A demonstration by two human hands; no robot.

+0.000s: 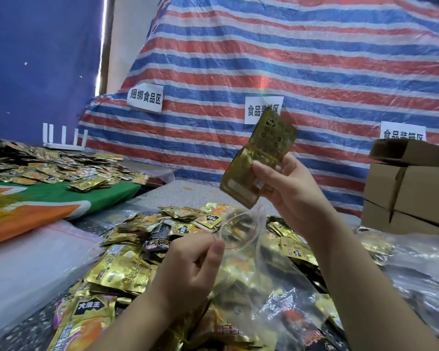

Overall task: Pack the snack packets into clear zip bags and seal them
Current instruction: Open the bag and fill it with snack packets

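**Gold packets held above an opened zip bag**

A stack of gold foil snack packets (257, 160) is grasped in the right hand (293, 191), right of the frame's centre, with the thumb laid across the front of the stack and the fingers curled behind it. The stack is tilted, its upper end leaning toward the upper right, and its lower corner is held just above the mouth of a clear plastic zip bag with a red seal line (241, 230). The bag's rim is pinched between thumb and forefinger of the left hand (190, 272), at lower centre, so that the mouth is held open in a rounded loop. The body of the bag hangs down to the lower right and is draped over a loose heap of gold, orange and black snack packets (127, 269), which is spread across the lower half of the frame.

At the lower left, a pile of flat clear plastic bags (23, 269) is seen beside the heap. Beyond it, at middle left, more gold packets (48, 165) are scattered over a green and orange cloth (61, 196). A white slotted rack (64, 140) stands behind them. Brown cardboard boxes (411, 193) are stacked at the right edge. The background is filled by a red, white and blue striped tarpaulin (264, 59), on which white paper signs with printed black characters (145, 97) are fixed.
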